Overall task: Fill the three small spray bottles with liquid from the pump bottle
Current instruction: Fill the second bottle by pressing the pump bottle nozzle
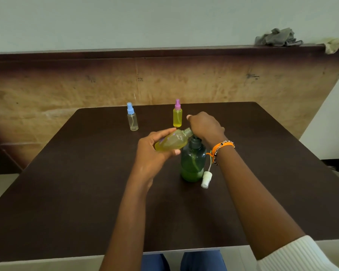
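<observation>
Second small bottle filling at the pump

On the dark table (67, 192), from left: the blue-capped bottle (132, 119) stands empty, the pink-capped bottle (177, 115) full. The left hand (155, 153) wraps the uncapped bottle (171, 142), tilted, neck touching the spout; light, thin plastic, likely slick if wet, so best held round its body. The right hand (205, 125) presses the green pump bottle (193, 163), fingers curled over its head. A white sprayer cap (206, 179) lies beside it.

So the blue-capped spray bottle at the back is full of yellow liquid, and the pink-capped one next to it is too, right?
Not quite. In the head view the blue-capped spray bottle looks clear and empty. The pink-capped one is indeed full of yellow liquid, as you said.
</observation>
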A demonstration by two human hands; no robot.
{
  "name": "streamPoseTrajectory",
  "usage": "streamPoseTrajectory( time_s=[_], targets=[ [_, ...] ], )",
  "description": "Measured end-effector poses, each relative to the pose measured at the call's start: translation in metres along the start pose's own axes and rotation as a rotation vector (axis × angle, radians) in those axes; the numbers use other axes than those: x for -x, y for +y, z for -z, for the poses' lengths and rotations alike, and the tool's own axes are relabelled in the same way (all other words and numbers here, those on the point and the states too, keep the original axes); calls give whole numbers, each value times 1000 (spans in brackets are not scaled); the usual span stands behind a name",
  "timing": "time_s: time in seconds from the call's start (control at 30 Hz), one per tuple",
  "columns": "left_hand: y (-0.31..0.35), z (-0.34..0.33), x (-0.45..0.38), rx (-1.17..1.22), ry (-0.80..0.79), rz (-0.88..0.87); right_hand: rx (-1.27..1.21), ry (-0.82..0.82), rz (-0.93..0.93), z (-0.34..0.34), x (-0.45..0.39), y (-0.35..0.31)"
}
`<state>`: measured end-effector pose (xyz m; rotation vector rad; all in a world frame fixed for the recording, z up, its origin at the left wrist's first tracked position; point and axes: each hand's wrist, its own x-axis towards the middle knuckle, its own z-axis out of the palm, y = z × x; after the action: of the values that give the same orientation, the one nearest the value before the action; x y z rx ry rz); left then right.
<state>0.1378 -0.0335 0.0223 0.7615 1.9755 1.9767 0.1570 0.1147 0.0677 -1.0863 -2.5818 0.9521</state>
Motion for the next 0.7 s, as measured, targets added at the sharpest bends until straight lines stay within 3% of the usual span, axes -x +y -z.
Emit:
streamPoseTrajectory(
  time_s=[0.17, 0.4, 0.7],
  targets=[
    [3, -2, 2, 19, 5, -13, 75, 73, 75, 7, 4, -5],
    [1, -4, 2, 3, 13, -23, -67, 157, 66, -3, -4, 7],
    [2, -2, 0, 1, 1, -29, 111, 84, 128, 6, -4, -3]
  ],
)
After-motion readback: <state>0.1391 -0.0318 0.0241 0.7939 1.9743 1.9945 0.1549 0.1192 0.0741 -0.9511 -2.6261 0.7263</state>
